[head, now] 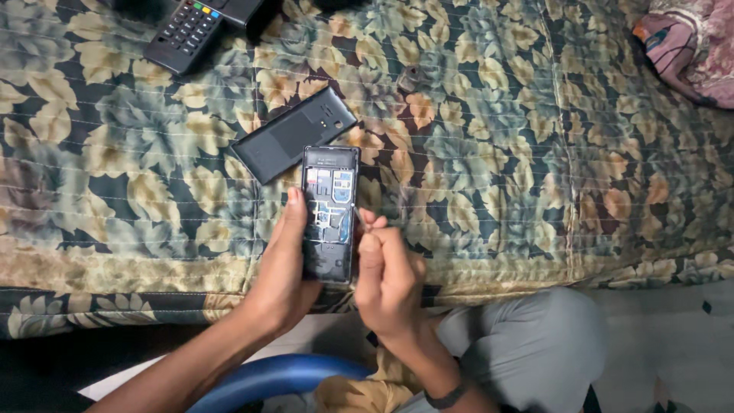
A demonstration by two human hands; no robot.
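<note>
A black phone (330, 206) with its back removed lies face down on a floral quilt (497, 153), its card slots and circuit board exposed. My left hand (281, 268) steadies it along its left edge, thumb resting on the open back. My right hand (388, 275) is pinched around a thin metal tool, too small to make out, whose tip touches the phone's right side. The phone's dark back cover (294, 134) rests on the quilt just above and left of the phone.
A black remote control (183, 32) lies at the top left. A small dark part (411, 76) sits on the quilt above the phone. Pink patterned cloth (688, 46) bunches at the top right. A blue chair rim (275, 376) and my grey-trousered knee (527, 344) are below.
</note>
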